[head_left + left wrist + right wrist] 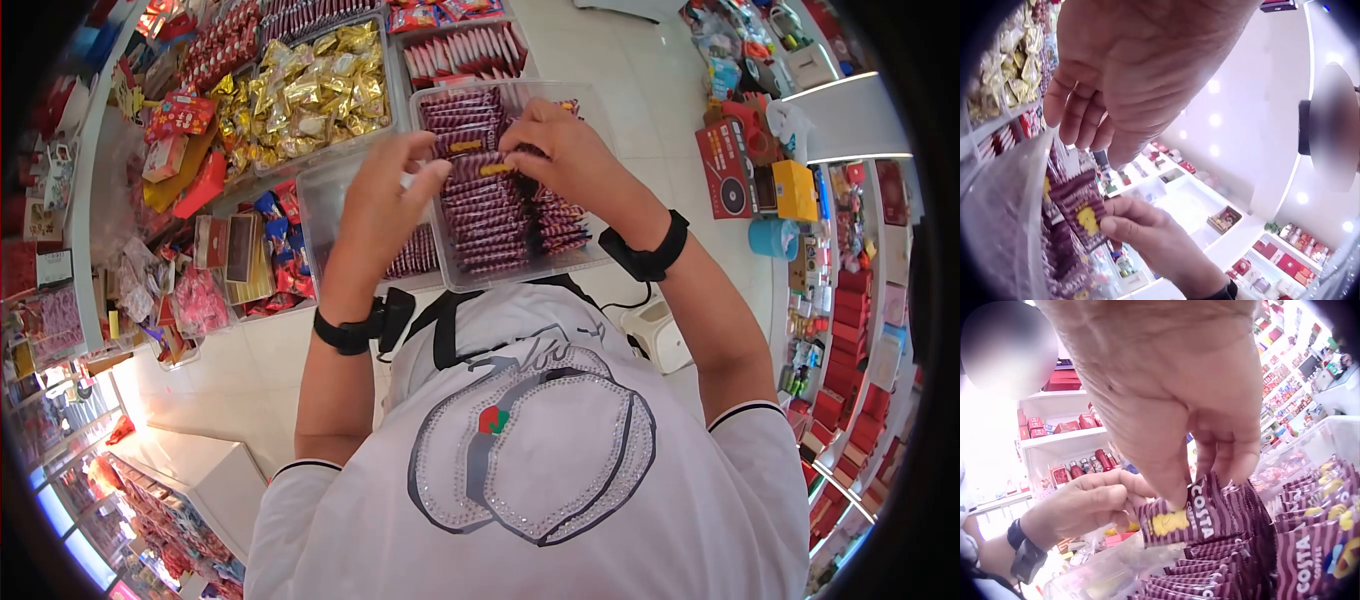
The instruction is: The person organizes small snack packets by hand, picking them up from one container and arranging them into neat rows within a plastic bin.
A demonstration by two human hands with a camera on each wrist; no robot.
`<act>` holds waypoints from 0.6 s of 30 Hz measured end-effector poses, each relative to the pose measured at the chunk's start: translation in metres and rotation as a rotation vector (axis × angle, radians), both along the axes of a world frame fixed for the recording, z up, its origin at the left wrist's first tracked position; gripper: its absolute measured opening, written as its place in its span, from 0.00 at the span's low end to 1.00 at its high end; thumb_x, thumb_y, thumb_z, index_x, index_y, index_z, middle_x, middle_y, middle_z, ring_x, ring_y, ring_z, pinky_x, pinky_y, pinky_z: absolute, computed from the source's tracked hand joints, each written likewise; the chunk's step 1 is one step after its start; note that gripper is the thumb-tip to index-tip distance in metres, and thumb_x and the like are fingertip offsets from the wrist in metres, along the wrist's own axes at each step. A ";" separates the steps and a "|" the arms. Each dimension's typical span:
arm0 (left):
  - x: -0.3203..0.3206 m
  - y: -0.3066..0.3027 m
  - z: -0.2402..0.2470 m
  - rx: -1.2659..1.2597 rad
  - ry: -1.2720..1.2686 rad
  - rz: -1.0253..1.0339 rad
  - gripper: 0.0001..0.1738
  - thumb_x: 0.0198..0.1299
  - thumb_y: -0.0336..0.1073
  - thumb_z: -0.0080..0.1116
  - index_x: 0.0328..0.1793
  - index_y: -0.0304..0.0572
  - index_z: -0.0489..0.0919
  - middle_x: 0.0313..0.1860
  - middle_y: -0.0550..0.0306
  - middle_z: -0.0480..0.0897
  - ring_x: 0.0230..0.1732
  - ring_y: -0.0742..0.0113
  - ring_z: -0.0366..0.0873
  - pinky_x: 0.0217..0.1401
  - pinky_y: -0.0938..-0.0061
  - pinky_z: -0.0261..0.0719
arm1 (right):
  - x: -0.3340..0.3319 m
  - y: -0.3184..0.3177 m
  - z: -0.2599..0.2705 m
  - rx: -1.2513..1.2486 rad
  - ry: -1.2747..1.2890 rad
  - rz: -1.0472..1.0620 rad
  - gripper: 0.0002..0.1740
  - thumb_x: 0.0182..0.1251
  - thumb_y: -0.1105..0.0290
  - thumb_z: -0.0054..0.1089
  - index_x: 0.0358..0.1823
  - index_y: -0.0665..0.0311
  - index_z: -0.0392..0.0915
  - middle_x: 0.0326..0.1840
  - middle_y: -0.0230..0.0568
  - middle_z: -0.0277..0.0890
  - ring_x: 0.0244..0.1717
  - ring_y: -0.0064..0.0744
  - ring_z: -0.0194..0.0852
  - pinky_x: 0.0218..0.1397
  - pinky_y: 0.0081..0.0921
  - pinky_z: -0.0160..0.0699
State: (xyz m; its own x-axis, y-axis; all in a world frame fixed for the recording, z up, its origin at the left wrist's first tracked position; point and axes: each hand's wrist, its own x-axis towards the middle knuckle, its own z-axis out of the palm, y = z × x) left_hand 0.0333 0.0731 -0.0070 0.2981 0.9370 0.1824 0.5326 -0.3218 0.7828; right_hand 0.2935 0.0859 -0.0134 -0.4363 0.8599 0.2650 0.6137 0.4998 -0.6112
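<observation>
Fingers of the right hand [572, 158] pinch an edge of one striped coffee packet [1082, 206], over the clear bin [600, 260] at upper centre of the head view; those of the left hand [385, 190], bent and parted, hold nothing that shows. The leaning packet rows [485, 218] could slump if a knuckle catches them, and the packet itself could twist free, gripped only at one edge. What supports the bin is hidden, the right hand covers part of a row, left fingertip contact is unclear, and the smallest print is unreadable.
</observation>
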 end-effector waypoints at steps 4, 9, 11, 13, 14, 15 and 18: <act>-0.032 0.006 0.002 -0.165 -0.117 0.168 0.18 0.72 0.39 0.62 0.62 0.36 0.80 0.51 0.54 0.85 0.51 0.69 0.81 0.55 0.72 0.78 | -0.004 0.015 -0.012 0.091 -0.041 -0.051 0.07 0.65 0.72 0.66 0.44 0.61 0.83 0.40 0.42 0.75 0.45 0.47 0.77 0.48 0.39 0.76; -0.049 -0.006 -0.018 -0.180 -0.108 0.210 0.18 0.70 0.37 0.63 0.60 0.32 0.80 0.51 0.49 0.86 0.50 0.65 0.83 0.55 0.70 0.80 | -0.017 0.024 -0.031 0.180 -0.044 -0.092 0.04 0.62 0.71 0.66 0.38 0.59 0.84 0.39 0.40 0.76 0.47 0.48 0.78 0.50 0.43 0.79; -0.053 -0.011 -0.028 -0.192 -0.118 0.220 0.18 0.70 0.37 0.63 0.59 0.32 0.80 0.51 0.49 0.86 0.50 0.64 0.84 0.55 0.70 0.80 | -0.022 0.024 -0.032 0.181 -0.082 -0.080 0.04 0.63 0.71 0.64 0.38 0.58 0.84 0.39 0.39 0.76 0.48 0.48 0.78 0.50 0.43 0.79; -0.055 -0.013 -0.032 -0.197 -0.123 0.227 0.18 0.71 0.38 0.63 0.59 0.32 0.80 0.51 0.48 0.86 0.50 0.63 0.84 0.55 0.70 0.80 | -0.026 0.023 -0.032 0.201 -0.133 -0.077 0.04 0.63 0.71 0.63 0.38 0.57 0.83 0.40 0.39 0.77 0.48 0.47 0.78 0.50 0.43 0.80; -0.056 -0.014 -0.032 -0.195 -0.122 0.231 0.18 0.71 0.38 0.63 0.60 0.32 0.80 0.51 0.48 0.86 0.50 0.63 0.84 0.55 0.70 0.80 | -0.028 0.023 -0.032 0.219 -0.162 -0.078 0.04 0.63 0.71 0.63 0.38 0.57 0.83 0.40 0.38 0.77 0.48 0.46 0.78 0.50 0.42 0.81; -0.057 -0.014 -0.033 -0.193 -0.120 0.235 0.18 0.71 0.38 0.63 0.60 0.32 0.80 0.51 0.48 0.86 0.50 0.63 0.84 0.55 0.69 0.80 | -0.030 0.024 -0.033 0.239 -0.191 -0.079 0.04 0.63 0.71 0.63 0.39 0.56 0.83 0.40 0.38 0.77 0.48 0.45 0.78 0.50 0.42 0.81; -0.059 -0.015 -0.034 -0.204 -0.116 0.249 0.18 0.71 0.38 0.63 0.59 0.32 0.80 0.51 0.47 0.86 0.50 0.62 0.84 0.55 0.69 0.81 | -0.033 0.023 -0.035 0.244 -0.196 -0.099 0.05 0.62 0.72 0.62 0.38 0.55 0.82 0.39 0.38 0.76 0.47 0.45 0.78 0.49 0.41 0.82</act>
State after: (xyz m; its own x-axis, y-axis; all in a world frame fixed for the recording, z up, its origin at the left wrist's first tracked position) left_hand -0.0259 0.0582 -0.0414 0.0440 0.9990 0.0026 0.4791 -0.0234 0.8775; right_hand 0.2605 0.1085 -0.0479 -0.4172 0.8221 0.3875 0.7606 0.5492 -0.3462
